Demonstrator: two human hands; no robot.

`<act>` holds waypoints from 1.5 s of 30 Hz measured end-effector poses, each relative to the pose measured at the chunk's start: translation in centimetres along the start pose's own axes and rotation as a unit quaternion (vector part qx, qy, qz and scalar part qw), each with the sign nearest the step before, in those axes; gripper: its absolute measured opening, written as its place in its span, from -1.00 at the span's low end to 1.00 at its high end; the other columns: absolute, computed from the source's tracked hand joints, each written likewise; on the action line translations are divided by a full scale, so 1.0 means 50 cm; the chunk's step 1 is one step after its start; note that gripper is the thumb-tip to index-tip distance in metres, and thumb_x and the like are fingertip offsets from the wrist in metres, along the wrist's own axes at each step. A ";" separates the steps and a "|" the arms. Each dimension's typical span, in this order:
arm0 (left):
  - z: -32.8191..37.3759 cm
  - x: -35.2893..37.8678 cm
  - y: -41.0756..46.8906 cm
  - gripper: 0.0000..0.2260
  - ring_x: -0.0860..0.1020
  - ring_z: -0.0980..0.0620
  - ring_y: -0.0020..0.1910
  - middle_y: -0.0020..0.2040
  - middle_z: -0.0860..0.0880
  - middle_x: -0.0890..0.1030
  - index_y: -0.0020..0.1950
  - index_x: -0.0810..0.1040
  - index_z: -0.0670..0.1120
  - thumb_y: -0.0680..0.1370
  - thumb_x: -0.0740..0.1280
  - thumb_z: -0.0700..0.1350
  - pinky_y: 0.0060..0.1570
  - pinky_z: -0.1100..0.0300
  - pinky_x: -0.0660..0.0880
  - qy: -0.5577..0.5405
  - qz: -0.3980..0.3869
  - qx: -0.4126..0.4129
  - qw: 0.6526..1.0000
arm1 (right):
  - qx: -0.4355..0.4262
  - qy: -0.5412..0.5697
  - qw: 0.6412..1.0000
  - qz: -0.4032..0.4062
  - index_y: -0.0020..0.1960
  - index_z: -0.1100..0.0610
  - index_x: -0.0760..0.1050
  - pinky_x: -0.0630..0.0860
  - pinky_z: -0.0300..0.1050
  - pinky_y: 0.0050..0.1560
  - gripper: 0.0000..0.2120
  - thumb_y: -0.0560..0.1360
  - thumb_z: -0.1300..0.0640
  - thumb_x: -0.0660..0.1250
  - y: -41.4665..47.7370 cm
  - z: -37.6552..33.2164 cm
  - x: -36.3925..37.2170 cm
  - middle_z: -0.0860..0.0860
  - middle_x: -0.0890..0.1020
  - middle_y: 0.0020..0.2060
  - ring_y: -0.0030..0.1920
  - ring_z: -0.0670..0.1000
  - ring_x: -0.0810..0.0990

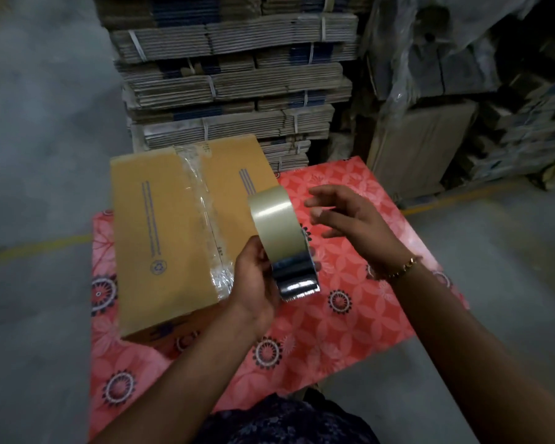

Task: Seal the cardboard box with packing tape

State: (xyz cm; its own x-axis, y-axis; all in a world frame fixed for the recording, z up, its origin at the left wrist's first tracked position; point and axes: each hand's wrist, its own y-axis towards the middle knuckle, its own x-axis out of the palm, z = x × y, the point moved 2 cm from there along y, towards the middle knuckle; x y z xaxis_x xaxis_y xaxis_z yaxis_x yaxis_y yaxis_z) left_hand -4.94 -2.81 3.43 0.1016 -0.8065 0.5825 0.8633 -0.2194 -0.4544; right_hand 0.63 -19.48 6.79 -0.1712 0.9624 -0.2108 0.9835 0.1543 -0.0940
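A closed brown cardboard box (161, 238) lies on the left part of a table under a red flowered cloth (343, 315). A strip of clear tape (202, 213) runs along its centre seam from the far edge over the near edge. My left hand (257, 283) grips a roll of clear packing tape (279, 232), held upright just right of the box, with a short loose end hanging at the bottom. My right hand (350, 219) hovers to the right of the roll, fingers spread, touching nothing. A gold bracelet sits on that wrist.
Strapped bundles of flattened cartons (234, 78) are stacked high behind the table. Wrapped boxes and goods (462, 91) crowd the right back. Grey concrete floor (36, 155) with a yellow line lies on both sides of the table.
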 end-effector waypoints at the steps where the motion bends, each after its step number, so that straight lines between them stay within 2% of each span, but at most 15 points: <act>1: 0.015 -0.004 0.005 -0.52 0.69 -0.23 -0.18 -0.05 -0.27 0.68 -0.10 0.75 -0.13 0.61 0.08 0.06 -0.22 0.01 0.66 -0.001 0.014 0.016 1.000 | 0.006 0.017 0.999 0.039 0.22 0.13 0.55 0.56 -0.10 -0.17 -0.75 0.55 0.14 0.39 -0.016 0.007 0.003 0.18 0.66 0.12 -0.07 0.06 0.65; 3: 0.043 -0.015 0.018 -0.47 0.67 -0.26 -0.12 -0.03 -0.27 0.61 -0.22 0.76 -0.09 0.61 0.06 0.07 -0.23 0.03 0.66 -0.002 0.041 0.036 0.999 | 0.035 0.044 0.996 0.069 0.11 0.21 0.56 0.50 -0.09 -0.21 -0.82 0.59 0.12 0.33 -0.051 0.031 0.015 0.20 0.68 0.03 -0.16 0.05 0.61; 5: 0.066 -0.028 0.034 -0.46 0.65 -0.25 -0.11 0.04 -0.28 0.54 -0.21 0.75 -0.10 0.61 0.05 0.09 -0.24 0.04 0.64 -0.005 0.069 0.053 0.996 | 0.069 0.068 0.994 0.050 0.05 0.28 0.56 0.47 -0.12 -0.28 -0.75 0.59 0.07 0.32 -0.083 0.049 0.038 0.16 0.69 -0.07 -0.22 0.06 0.59; 7: 0.081 -0.033 0.047 -0.47 0.67 -0.24 -0.13 0.13 -0.36 0.60 0.02 0.72 -0.18 0.57 0.07 0.13 -0.21 0.02 0.64 -0.007 0.089 0.069 0.994 | 0.094 0.090 0.991 0.024 0.04 0.29 0.57 0.45 -0.16 -0.33 -0.72 0.58 0.06 0.31 -0.102 0.057 0.066 0.12 0.68 -0.14 -0.24 0.07 0.58; 9: 0.089 -0.032 0.056 -0.42 0.65 -0.25 -0.07 0.21 -0.38 0.62 0.27 0.60 -0.27 0.57 0.09 0.14 -0.11 -0.03 0.63 -0.004 0.092 0.080 0.992 | 0.104 0.109 0.989 0.008 0.04 0.29 0.58 0.44 -0.15 -0.34 -0.74 0.59 0.09 0.30 -0.110 0.056 0.095 0.09 0.68 -0.15 -0.27 0.06 0.58; 11: 0.092 -0.028 0.059 -0.45 0.63 -0.27 0.00 0.16 -0.34 0.64 0.32 0.56 -0.27 0.60 0.07 0.11 -0.08 -0.02 0.62 0.011 0.087 0.091 0.992 | 0.102 0.123 0.987 0.006 0.04 0.29 0.59 0.42 -0.15 -0.35 -0.75 0.58 0.09 0.31 -0.108 0.050 0.118 0.07 0.67 -0.17 -0.32 0.00 0.58; 15: 0.093 -0.021 0.064 -0.47 0.63 -0.29 0.06 0.08 -0.23 0.66 0.27 0.60 -0.24 0.60 0.08 0.12 -0.11 0.01 0.62 0.017 0.091 0.109 0.990 | 0.109 0.141 0.983 0.040 0.02 0.30 0.59 0.38 -0.16 -0.39 -0.77 0.60 0.12 0.30 -0.099 0.034 0.139 0.05 0.66 -0.24 -0.38 -0.01 0.55; 18: 0.098 -0.015 0.069 -0.53 0.62 -0.25 0.02 0.03 -0.21 0.64 0.16 0.63 -0.20 0.59 0.09 0.10 -0.21 0.08 0.62 0.006 0.085 0.120 0.989 | 0.105 0.151 0.981 0.056 -0.04 0.25 0.62 0.35 -0.19 -0.44 -0.75 0.60 0.08 0.31 -0.098 0.032 0.147 0.05 0.63 -0.29 -0.41 -0.03 0.52; 22: 0.093 -0.010 0.077 -0.56 0.62 -0.28 0.05 -0.04 -0.17 0.66 0.09 0.64 -0.15 0.55 0.13 0.12 -0.17 0.06 0.53 0.006 0.094 0.128 0.987 | 0.112 0.168 0.977 0.069 -0.04 0.27 0.64 0.34 -0.25 -0.51 -0.67 0.57 -0.02 0.34 -0.093 0.026 0.158 0.07 0.64 -0.29 -0.43 -0.04 0.51; 26: 0.078 -0.006 0.085 -0.56 0.65 -0.21 -0.07 -0.19 -0.09 0.71 -0.05 0.66 -0.12 0.58 0.09 0.13 -0.28 0.13 0.50 0.022 0.091 0.125 0.988 | 0.124 0.168 0.973 0.096 -0.17 0.16 0.65 0.31 -0.27 -0.55 -0.76 0.56 0.01 0.39 -0.080 0.024 0.165 0.04 0.63 -0.36 -0.49 -0.06 0.49; 32: 0.068 -0.024 0.116 -0.54 0.62 -0.21 -0.09 -0.18 -0.12 0.67 0.02 0.66 -0.11 0.50 0.17 0.22 -0.24 0.11 0.50 0.025 0.109 0.080 0.991 | 0.124 0.177 0.970 0.106 -0.18 0.17 0.59 0.28 -0.32 -0.60 -0.81 0.56 0.11 0.39 -0.077 0.030 0.173 -0.01 0.60 -0.42 -0.52 -0.09 0.45; 36: 0.071 -0.035 0.141 -0.57 0.61 -0.16 -0.24 -0.22 -0.13 0.65 -0.10 0.67 -0.10 0.52 0.18 0.21 -0.24 0.11 0.50 0.021 0.105 0.020 0.994 | 0.130 0.193 0.965 0.118 -0.26 0.14 0.55 0.25 -0.31 -0.61 -0.78 0.56 0.15 0.38 -0.083 0.037 0.180 -0.01 0.59 -0.44 -0.55 -0.10 0.43; 39: 0.066 -0.044 0.159 -0.59 0.59 -0.14 -0.29 -0.23 -0.12 0.63 -0.16 0.66 -0.09 0.51 0.20 0.19 -0.22 0.09 0.51 0.012 0.102 0.000 0.995 | 0.136 0.183 0.966 0.122 -0.28 0.11 0.56 0.23 -0.29 -0.58 -0.77 0.56 0.13 0.39 -0.093 0.048 0.183 -0.01 0.59 -0.44 -0.54 -0.10 0.43; 43: 0.044 -0.046 0.172 -0.62 0.60 -0.15 -0.30 -0.19 -0.15 0.64 -0.04 0.66 -0.11 0.49 0.23 0.16 -0.30 0.12 0.55 0.019 0.115 -0.014 0.993 | 0.139 0.182 0.965 0.130 -0.20 0.19 0.58 0.22 -0.28 -0.57 -0.80 0.56 0.13 0.37 -0.112 0.058 0.177 -0.02 0.58 -0.46 -0.55 -0.10 0.41; 45: 0.035 -0.048 0.178 -0.62 0.62 -0.17 -0.27 -0.13 -0.18 0.65 -0.01 0.66 -0.12 0.48 0.24 0.14 -0.26 0.07 0.58 0.018 0.131 -0.009 0.991 | 0.139 0.178 0.966 0.129 -0.19 0.20 0.58 0.23 -0.29 -0.59 -0.80 0.58 0.15 0.35 -0.126 0.063 0.172 -0.03 0.57 -0.48 -0.55 -0.10 0.40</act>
State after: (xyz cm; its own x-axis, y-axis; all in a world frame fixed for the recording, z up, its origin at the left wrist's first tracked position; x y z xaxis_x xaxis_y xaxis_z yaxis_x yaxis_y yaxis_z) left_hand 3.36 -1.88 -0.84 0.3030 -0.8561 0.4187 0.8008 -0.0095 -0.5989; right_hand -7.21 -12.86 2.48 0.1569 0.9843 0.0807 0.9289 -0.1194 -0.3505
